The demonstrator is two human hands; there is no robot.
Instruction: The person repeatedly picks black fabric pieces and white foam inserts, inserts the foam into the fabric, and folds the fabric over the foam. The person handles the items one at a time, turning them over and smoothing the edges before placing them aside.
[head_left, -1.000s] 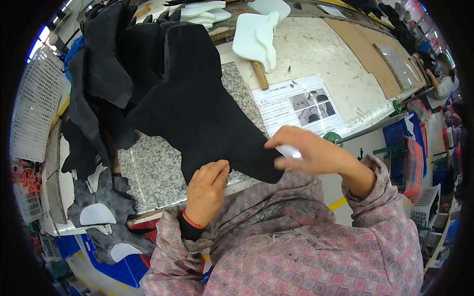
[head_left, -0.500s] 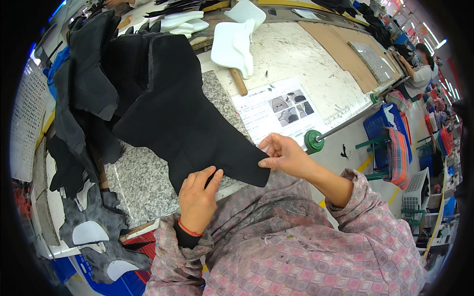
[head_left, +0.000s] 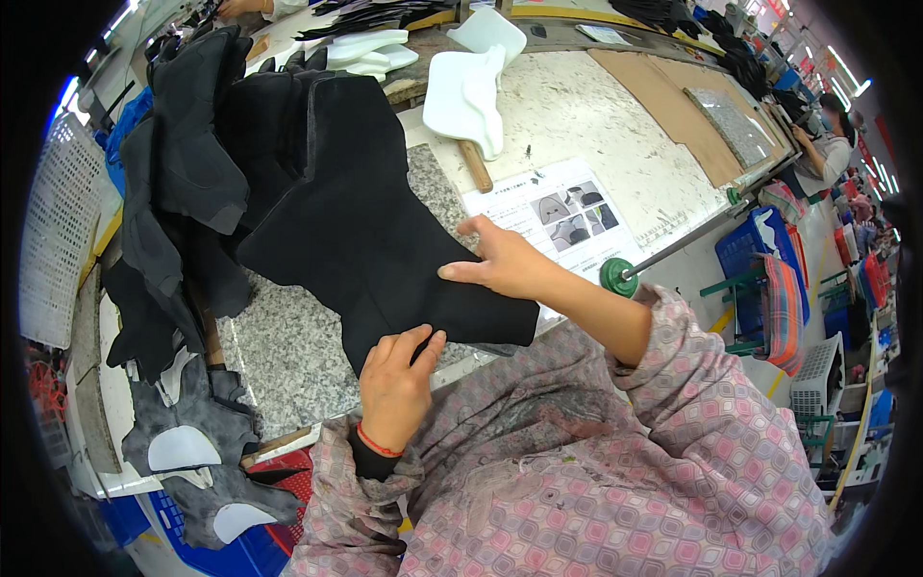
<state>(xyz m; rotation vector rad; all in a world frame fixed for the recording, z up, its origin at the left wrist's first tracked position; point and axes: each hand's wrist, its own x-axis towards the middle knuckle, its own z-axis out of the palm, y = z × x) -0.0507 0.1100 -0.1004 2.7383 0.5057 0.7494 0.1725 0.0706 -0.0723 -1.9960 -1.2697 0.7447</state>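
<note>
A large black fabric piece with a narrow lower right end lies across a speckled stone slab. My left hand rests on its near edge, fingertips and thumb on top of the cloth, pressing rather than gripping. Over the narrow end is my right hand, its thumb and fingers apart and nothing between them; the thumb tip is at the cloth's surface. A strip of another dark layer shows under the near edge. At left, thick black shaped pieces are heaped against the fabric.
Beyond the slab lie a printed sheet with pictures, white templates and a wooden handle. A green round knob sits on a rod at the table's right edge. Grey pieces with white patches hang at lower left. Another person stands far right.
My right hand has let go of the narrow end's corner and moved left over the cloth, its thumb and fingers spreading. My left hand stays on the near edge. The view has shifted slightly.
</note>
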